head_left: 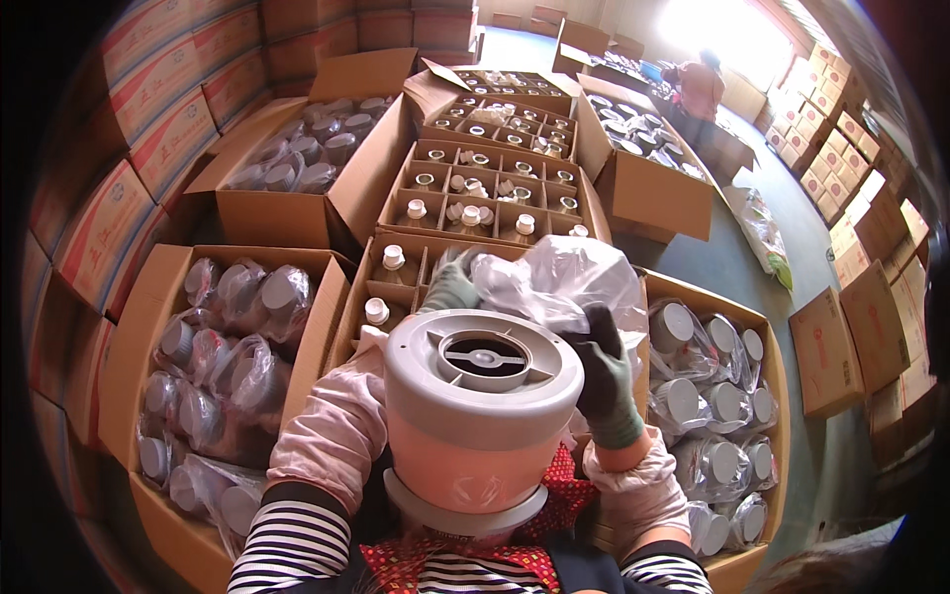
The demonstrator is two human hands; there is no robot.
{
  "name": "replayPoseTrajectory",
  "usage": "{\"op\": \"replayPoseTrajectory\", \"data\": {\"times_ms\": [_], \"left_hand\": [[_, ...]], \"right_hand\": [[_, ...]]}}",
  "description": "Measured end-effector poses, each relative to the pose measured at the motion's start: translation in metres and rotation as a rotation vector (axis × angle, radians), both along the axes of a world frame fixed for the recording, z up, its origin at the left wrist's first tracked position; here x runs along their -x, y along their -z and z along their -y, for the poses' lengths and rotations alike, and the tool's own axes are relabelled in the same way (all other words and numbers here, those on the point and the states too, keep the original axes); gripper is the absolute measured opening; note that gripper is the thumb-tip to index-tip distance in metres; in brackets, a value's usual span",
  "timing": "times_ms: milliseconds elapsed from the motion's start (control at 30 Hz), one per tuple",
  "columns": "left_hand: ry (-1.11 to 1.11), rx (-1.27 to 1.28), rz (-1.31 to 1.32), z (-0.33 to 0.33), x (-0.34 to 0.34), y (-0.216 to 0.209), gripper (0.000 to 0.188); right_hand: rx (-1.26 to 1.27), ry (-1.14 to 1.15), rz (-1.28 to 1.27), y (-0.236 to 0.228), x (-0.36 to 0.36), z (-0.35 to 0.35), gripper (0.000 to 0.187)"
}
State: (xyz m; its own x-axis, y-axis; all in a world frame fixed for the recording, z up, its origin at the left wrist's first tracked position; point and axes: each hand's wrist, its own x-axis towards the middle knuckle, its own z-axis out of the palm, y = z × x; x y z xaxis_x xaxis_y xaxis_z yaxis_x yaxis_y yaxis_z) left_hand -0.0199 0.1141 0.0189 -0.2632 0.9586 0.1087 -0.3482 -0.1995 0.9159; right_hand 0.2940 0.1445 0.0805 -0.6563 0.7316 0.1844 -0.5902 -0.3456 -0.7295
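A round pink vessel [460, 445] with a grey collar and a grey base stands close to my chest, between my forearms. A ring with a dark opening and a central bar shows in its top. Just beyond it is a crumpled clear plastic bag [564, 277]. My left hand [453, 284], in a grey-green glove, closes on the bag's left edge; its fingers are partly blurred. On the other side my right hand [608, 386], gloved with dark fingertips, has curled fingers at the bag's right edge. The vessel hides part of both hands.
Cartons of bagged grey-lidded containers flank me: a left carton [139, 386] and a right carton [777, 396]. Ahead, a divided carton [396, 188] holds bottles with white caps. Stacked boxes [139, 129] line the left side. Another person [701, 89] stands at the far right.
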Motion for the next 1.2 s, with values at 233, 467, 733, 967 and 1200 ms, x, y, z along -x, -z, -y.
{"op": "replayPoseTrajectory", "data": {"times_ms": [233,467,733,967,1200], "left_hand": [[-0.041,-0.129,0.237,0.082,-0.023,-0.058,0.073],[-0.346,-0.422,-0.792,0.19,-0.061,-0.034,0.063],[0.155,0.127,-0.739,0.163,-0.058,0.12,0.036],[0.528,0.509,0.543,0.149,-0.084,0.064,0.034],[0.181,0.144,-0.47,0.162,-0.082,0.084,0.035]], "right_hand": [[-0.156,0.147,0.126,-0.016,-0.028,-0.003,0.022],[-1.185,0.269,0.284,-0.043,-0.075,0.094,0.009],[-1.119,-0.081,0.758,0.031,-0.118,0.167,0.027],[-1.104,0.229,0.788,0.069,-0.126,0.178,0.022],[-0.689,0.314,0.61,0.101,-0.157,0.203,0.031]]}}
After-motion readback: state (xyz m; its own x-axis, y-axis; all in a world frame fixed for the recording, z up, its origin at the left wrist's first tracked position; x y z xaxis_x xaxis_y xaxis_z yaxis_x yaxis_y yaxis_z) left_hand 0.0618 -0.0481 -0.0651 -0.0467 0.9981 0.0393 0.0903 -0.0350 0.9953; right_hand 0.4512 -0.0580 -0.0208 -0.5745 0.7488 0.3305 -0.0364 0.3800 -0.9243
